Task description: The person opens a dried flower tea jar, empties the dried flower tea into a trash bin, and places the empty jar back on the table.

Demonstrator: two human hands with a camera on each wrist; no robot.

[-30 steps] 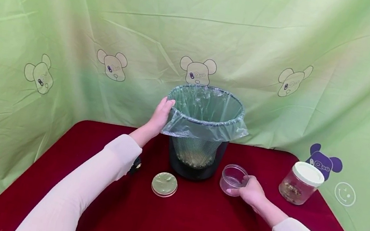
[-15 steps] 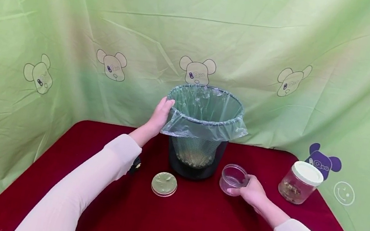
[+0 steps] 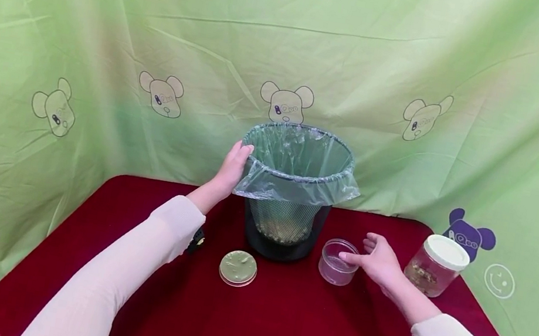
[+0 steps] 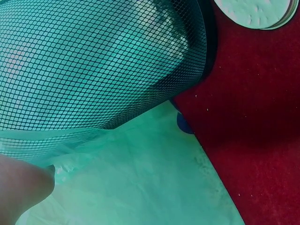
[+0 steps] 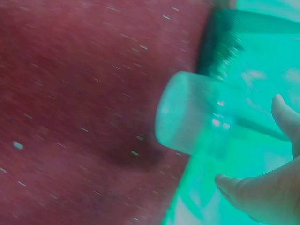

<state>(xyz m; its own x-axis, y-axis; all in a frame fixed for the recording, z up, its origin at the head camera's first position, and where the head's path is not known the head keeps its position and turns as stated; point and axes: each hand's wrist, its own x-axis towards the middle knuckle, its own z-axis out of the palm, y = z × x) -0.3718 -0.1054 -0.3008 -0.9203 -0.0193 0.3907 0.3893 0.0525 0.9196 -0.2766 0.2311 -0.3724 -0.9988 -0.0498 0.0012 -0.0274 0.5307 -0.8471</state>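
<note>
A black mesh waste bin (image 3: 285, 236) with a clear plastic bag folded over its rim stands at the back middle of the table. My left hand (image 3: 233, 167) grips the bin's left rim over the bag (image 3: 292, 190); part of it shows in the left wrist view. To the right of the bin sits a clear round jar (image 3: 336, 269) without a lid, upright on the cloth. My right hand (image 3: 379, 263) is just right of this jar, thumb and fingers spread apart. In the right wrist view the jar (image 5: 187, 112) lies beyond the spread fingers.
A gold round lid (image 3: 238, 268) lies in front of the bin. At the right edge stands a clear jar (image 3: 431, 269) with a white lid (image 3: 447, 252) and brownish bits inside. A dark red cloth (image 3: 263, 333) covers the table, and green curtains (image 3: 212, 63) hang around it.
My right hand has let go of the lidless jar and drawn back slightly right and up, its fingers opening. The jar stays in place. The left hand remains on the bin's rim.
</note>
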